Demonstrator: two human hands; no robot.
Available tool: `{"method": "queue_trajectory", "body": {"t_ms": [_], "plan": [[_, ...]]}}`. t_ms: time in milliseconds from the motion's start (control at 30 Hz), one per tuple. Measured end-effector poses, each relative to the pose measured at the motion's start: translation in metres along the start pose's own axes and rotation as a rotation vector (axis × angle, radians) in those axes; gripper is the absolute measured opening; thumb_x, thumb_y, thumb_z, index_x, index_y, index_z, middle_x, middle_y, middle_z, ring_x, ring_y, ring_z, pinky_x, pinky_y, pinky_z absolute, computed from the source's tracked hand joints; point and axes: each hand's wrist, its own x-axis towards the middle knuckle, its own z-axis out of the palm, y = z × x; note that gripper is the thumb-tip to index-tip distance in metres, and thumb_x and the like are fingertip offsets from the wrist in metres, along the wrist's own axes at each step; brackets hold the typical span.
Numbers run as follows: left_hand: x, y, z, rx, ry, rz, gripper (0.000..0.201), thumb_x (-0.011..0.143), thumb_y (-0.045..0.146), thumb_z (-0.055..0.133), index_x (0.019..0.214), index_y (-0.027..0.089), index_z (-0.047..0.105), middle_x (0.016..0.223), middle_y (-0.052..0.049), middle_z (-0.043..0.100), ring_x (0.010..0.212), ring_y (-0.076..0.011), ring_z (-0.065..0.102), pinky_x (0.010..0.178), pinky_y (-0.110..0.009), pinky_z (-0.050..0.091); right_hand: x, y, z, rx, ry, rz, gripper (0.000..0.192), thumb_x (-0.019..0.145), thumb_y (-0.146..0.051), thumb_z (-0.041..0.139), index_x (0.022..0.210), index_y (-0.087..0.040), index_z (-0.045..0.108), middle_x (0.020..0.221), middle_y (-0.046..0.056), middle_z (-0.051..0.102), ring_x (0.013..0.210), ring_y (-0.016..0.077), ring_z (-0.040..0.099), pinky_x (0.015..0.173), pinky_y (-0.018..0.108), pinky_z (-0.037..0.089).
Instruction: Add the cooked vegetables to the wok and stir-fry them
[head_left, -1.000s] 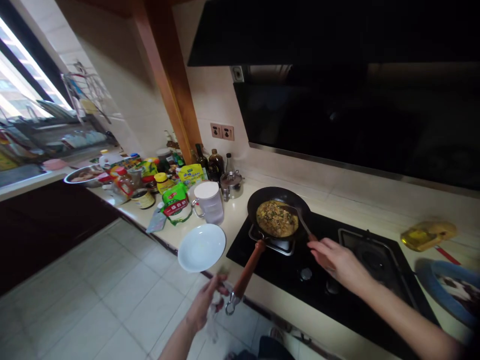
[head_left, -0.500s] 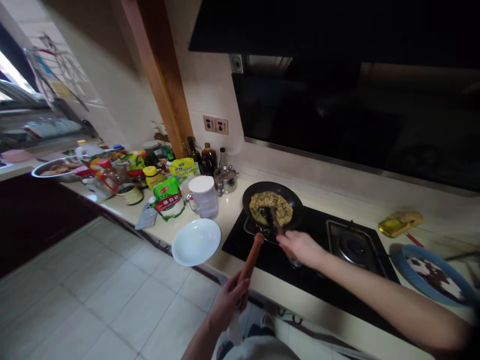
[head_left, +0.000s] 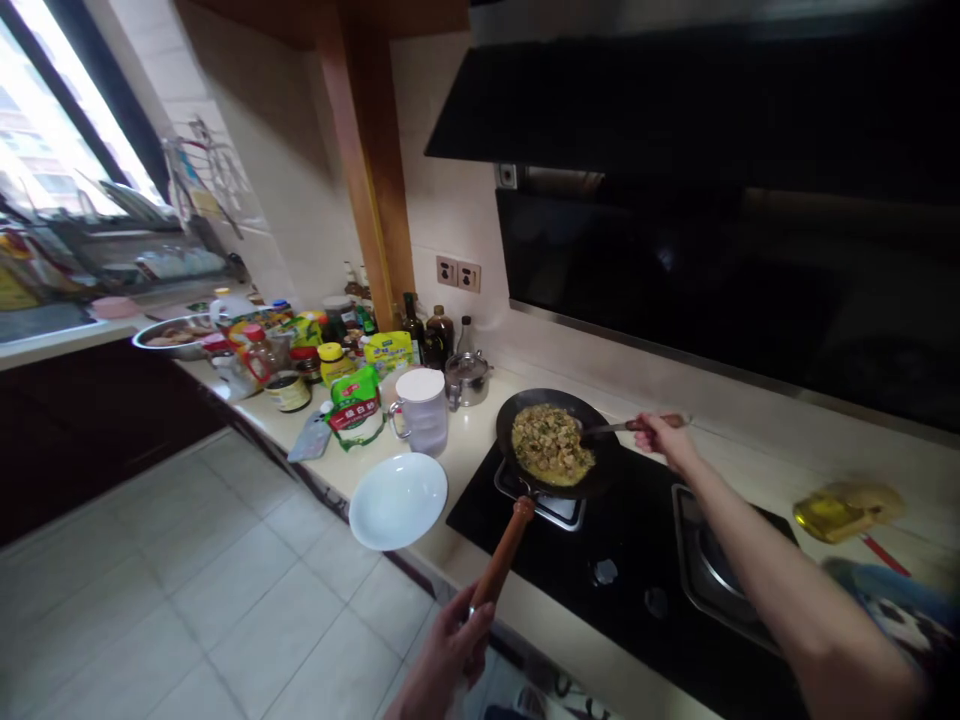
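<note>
My left hand [head_left: 459, 632] is wrapped round the wooden handle of a dark wok [head_left: 609, 470] that sits over the left burner. Chopped food in a yellowish sauce [head_left: 551, 445] fills the wok's bottom. On the right, my right hand [head_left: 664, 440] grips the wooden handle of a spatula [head_left: 609, 428], held low and slanting in from the wok's right rim. The spatula's blade is at the right edge of the food and is mostly hidden. Left of the wok, a white bowl [head_left: 397, 500] stands at the counter's front edge.
A lidded plastic pitcher [head_left: 421, 412], a green-and-red sugar bag [head_left: 355, 408], a glass pot [head_left: 469, 378] and several bottles crowd the counter to the left. An oil bottle [head_left: 825, 518] lies right of the black stove [head_left: 622, 560]. The range hood [head_left: 637, 110] overhangs the back.
My right hand has swung from the wok's near side to its right side, taking the spatula along. The wok shifts slightly, with its food now spread out. The view has tilted up.
</note>
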Motion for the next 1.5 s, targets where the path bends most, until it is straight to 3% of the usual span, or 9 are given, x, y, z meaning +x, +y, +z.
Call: {"method": "queue_trajectory", "body": {"t_ms": [100,200,467,733,933,1033,1167,1300,1500], "plan": [[0.001,-0.001,0.002,0.017,-0.003,0.007,0.091,0.052,0.065,0.074,0.121,0.012,0.047,0.041,0.013,0.031,0.036,-0.0042,0.024,0.035,-0.018,0.018,-0.013,0.029,0.013,0.084,-0.047,0.004,0.034,0.076,-0.045,0.06,0.085,-0.013,0.061,0.051,0.003,0.062,0.042,0.0149,0.06,0.043,0.026,0.052],[-0.001,-0.001,0.005,0.042,0.009,-0.012,0.089,0.053,0.066,0.072,0.119,0.013,0.047,0.041,0.014,0.03,0.036,-0.0036,0.022,0.035,-0.017,0.015,-0.041,0.029,0.015,0.067,-0.168,-0.089,0.042,0.075,-0.049,0.064,0.096,-0.013,0.062,0.058,0.002,0.064,0.048,0.015,0.062,0.046,0.026,0.053],[-0.004,0.002,0.008,0.065,-0.012,0.008,0.088,0.056,0.065,0.071,0.12,0.011,0.044,0.042,0.013,0.031,0.036,-0.0042,0.023,0.034,-0.018,0.017,-0.103,-0.013,-0.013,-0.402,-0.423,-0.569,0.027,0.085,-0.038,0.055,0.103,-0.021,0.067,0.096,0.006,0.071,0.068,0.0155,0.068,0.064,0.027,0.058],[-0.004,0.003,0.008,0.09,-0.009,0.011,0.08,0.054,0.067,0.07,0.111,0.014,0.049,0.043,0.012,0.034,0.035,-0.0038,0.025,0.034,-0.018,0.016,-0.135,-0.063,-0.039,-0.494,-0.434,-0.652,0.024,0.087,-0.031,0.055,0.103,-0.02,0.067,0.1,0.006,0.071,0.074,0.0156,0.07,0.071,0.025,0.058],[-0.005,0.003,0.008,0.095,0.003,-0.006,0.083,0.053,0.068,0.07,0.112,0.014,0.047,0.043,0.013,0.034,0.035,-0.0041,0.027,0.034,-0.018,0.016,-0.15,-0.032,0.006,-0.542,-0.529,-0.793,0.024,0.088,-0.024,0.05,0.104,-0.019,0.066,0.097,0.007,0.072,0.08,0.0157,0.069,0.074,0.025,0.056],[-0.006,0.003,0.008,0.088,-0.006,0.002,0.082,0.053,0.067,0.071,0.111,0.014,0.047,0.044,0.013,0.034,0.035,-0.0038,0.026,0.034,-0.018,0.017,-0.14,-0.011,0.024,-0.544,-0.468,-0.843,0.024,0.089,-0.025,0.047,0.103,-0.02,0.066,0.096,0.008,0.072,0.083,0.0174,0.069,0.076,0.028,0.056],[-0.007,0.005,0.009,0.063,-0.005,-0.024,0.083,0.053,0.066,0.072,0.113,0.014,0.048,0.045,0.013,0.034,0.036,-0.0035,0.026,0.035,-0.017,0.017,-0.11,-0.022,0.002,-0.571,-0.305,-0.774,0.024,0.087,-0.031,0.051,0.102,-0.022,0.066,0.095,0.006,0.073,0.075,0.0184,0.069,0.073,0.03,0.056],[-0.003,0.003,0.006,0.035,-0.004,-0.026,0.084,0.054,0.065,0.073,0.116,0.015,0.046,0.044,0.013,0.034,0.036,-0.0037,0.025,0.035,-0.017,0.016,-0.068,-0.039,-0.024,-0.605,-0.127,-0.575,0.021,0.081,-0.036,0.056,0.089,-0.021,0.069,0.075,0.004,0.071,0.054,0.0155,0.065,0.054,0.025,0.052],[0.004,-0.005,0.002,0.03,0.003,0.0,0.086,0.055,0.07,0.069,0.118,0.015,0.048,0.042,0.013,0.031,0.036,-0.0039,0.022,0.033,-0.017,0.017,-0.044,0.009,0.016,-0.128,0.03,-0.117,0.036,0.078,-0.048,0.053,0.089,-0.015,0.062,0.048,-0.002,0.056,0.039,0.0157,0.058,0.037,0.024,0.048]]}}
